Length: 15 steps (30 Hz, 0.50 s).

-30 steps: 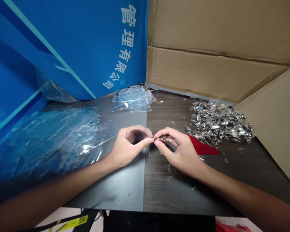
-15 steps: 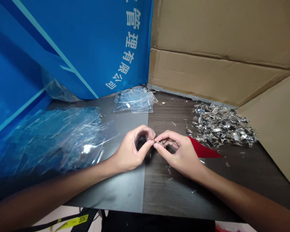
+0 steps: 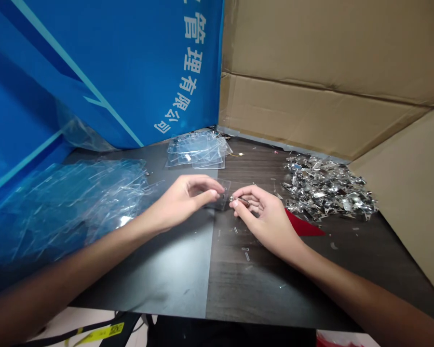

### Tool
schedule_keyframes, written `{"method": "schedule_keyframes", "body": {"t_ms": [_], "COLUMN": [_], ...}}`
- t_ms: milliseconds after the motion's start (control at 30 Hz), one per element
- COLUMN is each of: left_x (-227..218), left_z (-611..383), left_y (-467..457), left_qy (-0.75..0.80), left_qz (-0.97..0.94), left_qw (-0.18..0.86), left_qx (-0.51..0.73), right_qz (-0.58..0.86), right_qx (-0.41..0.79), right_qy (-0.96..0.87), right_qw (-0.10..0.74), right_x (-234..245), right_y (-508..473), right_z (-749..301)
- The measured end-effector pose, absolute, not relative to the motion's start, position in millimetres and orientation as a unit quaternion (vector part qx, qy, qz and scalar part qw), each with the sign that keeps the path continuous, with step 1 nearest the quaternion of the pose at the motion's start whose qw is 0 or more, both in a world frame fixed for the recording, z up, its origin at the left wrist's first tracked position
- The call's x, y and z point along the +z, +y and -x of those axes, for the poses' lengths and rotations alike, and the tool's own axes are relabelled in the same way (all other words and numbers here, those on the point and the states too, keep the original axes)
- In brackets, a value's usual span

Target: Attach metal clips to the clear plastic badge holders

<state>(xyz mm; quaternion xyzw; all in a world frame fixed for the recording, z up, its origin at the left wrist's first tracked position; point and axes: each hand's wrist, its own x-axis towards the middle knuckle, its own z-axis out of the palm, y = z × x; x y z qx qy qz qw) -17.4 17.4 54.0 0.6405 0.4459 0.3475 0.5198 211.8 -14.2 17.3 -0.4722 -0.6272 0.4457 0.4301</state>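
Note:
My left hand (image 3: 183, 200) is closed, its thumb and fingers pinching a clear plastic badge sleeve (image 3: 223, 192) near the middle of the view. Slot-like holes show at the sleeve's right edge, and my fingers hide much of the rest. Just to the right, my right hand (image 3: 265, 214) pinches a small shiny metal clip (image 3: 243, 200) between thumb and fingertips. A narrow gap seems to separate clip and sleeve; whether a thin strap joins them I cannot tell.
Clear sleeves (image 3: 72, 193) spread across the left side, and a smaller pile of sleeves (image 3: 198, 152) lies at the back. Metal clips (image 3: 329, 188) are heaped at right beside a red piece (image 3: 305, 225). Small clear scraps (image 3: 246, 253) dot the table. Cardboard (image 3: 292, 106) walls the back.
My hands have drawn slightly apart from where they met. The left hand has moved up and left, and the sleeve, curled before, now lies flatter at its fingertips. The clip stays in my right hand.

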Motion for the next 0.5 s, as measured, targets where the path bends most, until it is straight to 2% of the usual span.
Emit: {"method": "schedule_keyframes", "body": {"t_ms": [167, 233, 333, 500], "left_x": [77.3, 86.0, 93.7, 85.8], "left_z": [22.6, 23.0, 25.8, 34.9], "left_y": [68.4, 96.2, 130.9, 149.3], "left_qy": [0.522, 0.553, 0.584, 0.641], "left_qz": [-0.667, -0.640, -0.606, -0.633], "left_qw": [0.409, 0.368, 0.342, 0.225], "left_qx": [0.340, 0.386, 0.418, 0.373], "right_qz": [0.533, 0.568, 0.622, 0.701], "right_qx": [0.332, 0.256, 0.152, 0.007], "right_qy": [-0.672, -0.708, -0.742, -0.709], "right_qw": [0.393, 0.333, 0.199, 0.083], "right_x": [24.7, 31.0, 43.8, 61.7], "right_y": [1.9, 9.5, 20.9, 34.0], "right_z": [-226.2, -236.3, -255.9, -288.6]}}
